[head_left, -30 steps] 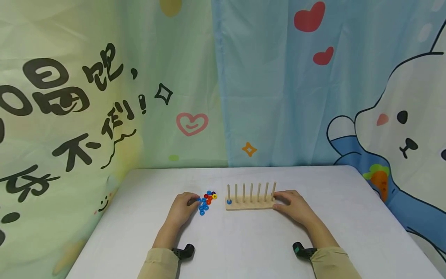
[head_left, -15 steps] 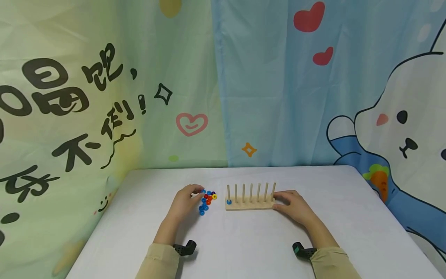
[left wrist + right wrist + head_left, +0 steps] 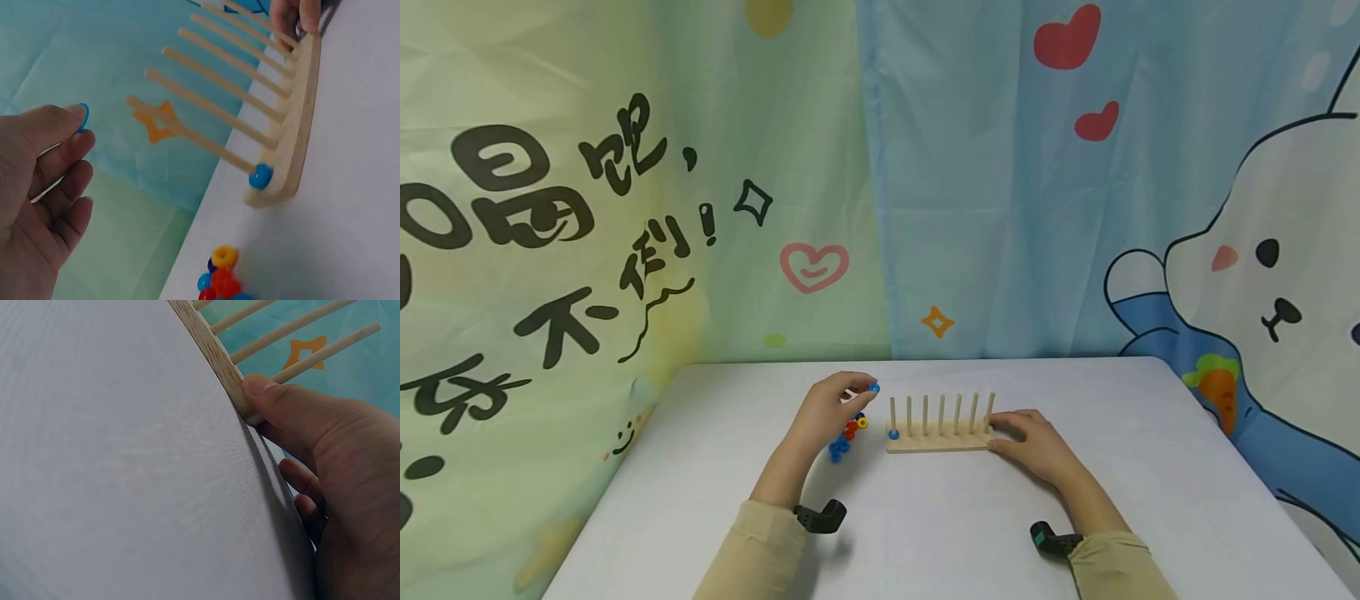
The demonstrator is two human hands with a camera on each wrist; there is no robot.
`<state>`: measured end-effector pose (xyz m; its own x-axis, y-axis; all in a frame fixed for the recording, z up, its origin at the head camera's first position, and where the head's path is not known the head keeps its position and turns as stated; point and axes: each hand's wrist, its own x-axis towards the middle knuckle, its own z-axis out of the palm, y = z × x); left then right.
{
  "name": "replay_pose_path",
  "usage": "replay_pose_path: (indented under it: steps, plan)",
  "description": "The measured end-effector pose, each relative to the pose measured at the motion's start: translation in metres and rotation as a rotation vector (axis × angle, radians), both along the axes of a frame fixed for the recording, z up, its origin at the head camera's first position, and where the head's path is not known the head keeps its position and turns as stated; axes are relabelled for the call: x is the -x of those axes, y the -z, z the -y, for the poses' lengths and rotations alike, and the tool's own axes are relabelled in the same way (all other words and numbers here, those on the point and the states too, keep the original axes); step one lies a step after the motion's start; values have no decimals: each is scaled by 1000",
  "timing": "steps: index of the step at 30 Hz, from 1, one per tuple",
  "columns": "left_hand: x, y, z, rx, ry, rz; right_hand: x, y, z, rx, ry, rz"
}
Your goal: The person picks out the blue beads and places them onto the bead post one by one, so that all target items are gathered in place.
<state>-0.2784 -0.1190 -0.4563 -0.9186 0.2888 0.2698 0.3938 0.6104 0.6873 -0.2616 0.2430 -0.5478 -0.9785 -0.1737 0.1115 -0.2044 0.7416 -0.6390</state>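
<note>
Six pegs (image 3: 212,110) stood bare, one beaded; loose beads (image 3: 225,285) waited. Left grip (image 3: 833,408) pinched a blue bead (image 3: 874,387), right grip (image 3: 1034,440) the rack (image 3: 936,445).

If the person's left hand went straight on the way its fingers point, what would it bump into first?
Probably the leftmost peg of the wooden peg rack, near its top. Depth is unclear, so the left hand might pass just above or behind it.
</note>
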Motion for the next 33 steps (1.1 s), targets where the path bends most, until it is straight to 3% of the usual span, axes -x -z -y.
replay_pose_path:
  steps: [7, 17, 33]
  plan:
    - [-1, 1, -14, 10, 72, 4, 1, 1, 2, -12, -3, 9]
    - [0, 8, -18, 11, 75, -4, 1, 0, 2, -6, 3, 14]
    - [1, 37, -20, -14, 70, 75, 0, 1, 0, -10, 4, 7]
